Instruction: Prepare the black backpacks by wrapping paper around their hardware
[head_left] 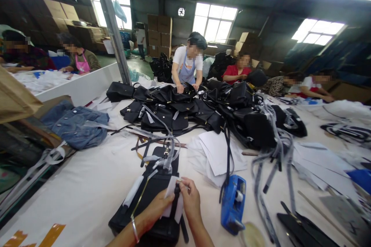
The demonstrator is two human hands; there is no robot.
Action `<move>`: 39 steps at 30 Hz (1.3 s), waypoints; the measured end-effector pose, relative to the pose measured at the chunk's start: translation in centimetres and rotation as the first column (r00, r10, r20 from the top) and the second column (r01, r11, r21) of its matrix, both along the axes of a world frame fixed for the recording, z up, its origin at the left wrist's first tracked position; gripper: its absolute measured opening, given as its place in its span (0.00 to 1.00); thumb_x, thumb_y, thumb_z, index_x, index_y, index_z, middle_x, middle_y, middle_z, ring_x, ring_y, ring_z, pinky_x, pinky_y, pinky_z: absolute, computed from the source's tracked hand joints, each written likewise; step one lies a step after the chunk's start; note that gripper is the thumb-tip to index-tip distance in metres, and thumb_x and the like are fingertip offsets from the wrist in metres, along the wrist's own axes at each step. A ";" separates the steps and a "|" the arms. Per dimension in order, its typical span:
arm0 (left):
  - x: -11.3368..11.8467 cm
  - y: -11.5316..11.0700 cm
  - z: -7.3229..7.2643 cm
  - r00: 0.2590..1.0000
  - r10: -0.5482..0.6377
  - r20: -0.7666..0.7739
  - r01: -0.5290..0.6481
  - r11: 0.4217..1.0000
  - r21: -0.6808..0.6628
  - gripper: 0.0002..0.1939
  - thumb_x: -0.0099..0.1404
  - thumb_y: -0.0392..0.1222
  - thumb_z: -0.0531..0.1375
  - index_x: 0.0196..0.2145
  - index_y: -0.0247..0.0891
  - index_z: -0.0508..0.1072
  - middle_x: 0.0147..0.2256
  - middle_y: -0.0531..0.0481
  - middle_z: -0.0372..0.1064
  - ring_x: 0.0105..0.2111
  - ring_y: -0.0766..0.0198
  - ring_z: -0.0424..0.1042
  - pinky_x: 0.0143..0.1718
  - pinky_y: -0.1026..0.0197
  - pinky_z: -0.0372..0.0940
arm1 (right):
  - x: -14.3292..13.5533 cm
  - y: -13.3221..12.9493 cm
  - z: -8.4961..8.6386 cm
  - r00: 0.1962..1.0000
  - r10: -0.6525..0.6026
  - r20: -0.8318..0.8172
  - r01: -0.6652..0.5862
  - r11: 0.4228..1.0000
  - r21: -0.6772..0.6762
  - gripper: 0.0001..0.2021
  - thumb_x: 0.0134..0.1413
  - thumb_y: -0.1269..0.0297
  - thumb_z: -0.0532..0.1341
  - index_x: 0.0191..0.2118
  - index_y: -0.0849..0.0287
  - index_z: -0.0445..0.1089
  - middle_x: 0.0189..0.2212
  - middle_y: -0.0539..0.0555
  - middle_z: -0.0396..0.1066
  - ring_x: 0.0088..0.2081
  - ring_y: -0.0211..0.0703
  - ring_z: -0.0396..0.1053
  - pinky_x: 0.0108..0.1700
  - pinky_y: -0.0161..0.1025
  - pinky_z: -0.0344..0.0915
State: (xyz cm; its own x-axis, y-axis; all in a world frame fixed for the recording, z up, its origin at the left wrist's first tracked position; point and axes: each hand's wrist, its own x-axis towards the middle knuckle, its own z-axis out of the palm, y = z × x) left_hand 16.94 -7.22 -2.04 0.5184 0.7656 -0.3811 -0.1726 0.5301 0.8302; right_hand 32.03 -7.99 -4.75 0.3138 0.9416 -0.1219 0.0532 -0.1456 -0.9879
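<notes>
Left hand [158, 205]: fingers closed on the white sheet [171, 186], thumb against the black strap [175, 205]. Right hand [191, 197]: fingers pinched together at the strap's upper end. Strap and sheet are over the bag [158, 186] on the tabletop [87, 185].

The near black bag [158, 182] is partly covered by the left hand [159, 205] and forearm [129, 235]; both forearms are cut off by the near edge. The small piece [179, 180] at the right hand [191, 197] cannot be made out. At near right, a black pouch [305, 229] is cropped. Far off, a standing person's [187, 65] legs are hidden by piled bags [165, 117].
</notes>
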 end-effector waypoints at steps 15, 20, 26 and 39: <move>2.1 -0.3 0.2 0.996 0.087 -0.020 -0.087 0.996 -0.021 0.30 0.57 0.53 0.64 0.54 0.33 0.70 0.48 0.39 0.73 0.49 0.48 0.71 0.52 0.50 0.63 | 0.2 0.8 -0.3 0.985 -0.144 0.097 0.154 0.983 -0.101 0.09 0.50 0.56 0.59 0.29 0.57 0.68 0.30 0.52 0.73 0.37 0.47 0.71 0.43 0.39 0.65; 2.8 -0.4 -0.6 0.964 0.219 -0.151 -0.214 0.976 0.043 0.26 0.58 0.52 0.63 0.50 0.34 0.73 0.47 0.40 0.74 0.46 0.50 0.72 0.52 0.53 0.64 | -0.2 0.7 0.5 0.960 -0.141 -0.242 0.120 0.988 -0.099 0.20 0.45 0.53 0.64 0.43 0.57 0.67 0.35 0.53 0.75 0.38 0.48 0.72 0.41 0.40 0.66; 3.2 -0.4 -1.1 0.950 0.214 -0.226 -0.176 0.968 0.176 0.24 0.59 0.51 0.61 0.50 0.35 0.73 0.47 0.42 0.75 0.49 0.48 0.70 0.53 0.51 0.62 | 0.6 0.4 1.3 0.938 0.064 -0.341 -0.091 0.994 -0.065 0.23 0.45 0.52 0.67 0.46 0.59 0.69 0.36 0.54 0.75 0.38 0.47 0.71 0.41 0.39 0.65; 3.6 -0.9 -1.2 0.945 0.264 -0.190 -0.251 0.964 0.093 0.26 0.60 0.54 0.61 0.50 0.33 0.73 0.47 0.39 0.74 0.48 0.49 0.71 0.51 0.51 0.63 | -0.6 1.3 -0.5 0.972 -0.030 -0.235 0.017 0.998 -0.059 0.15 0.50 0.52 0.62 0.35 0.60 0.72 0.30 0.51 0.73 0.35 0.44 0.69 0.39 0.37 0.64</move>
State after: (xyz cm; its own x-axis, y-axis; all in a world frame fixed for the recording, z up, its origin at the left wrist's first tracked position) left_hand 20.56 -8.11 -3.19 0.2190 0.8899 -0.4001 -0.1234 0.4320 0.8934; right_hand 31.40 -6.66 -5.23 0.2920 0.9238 -0.2477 -0.1843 -0.1998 -0.9623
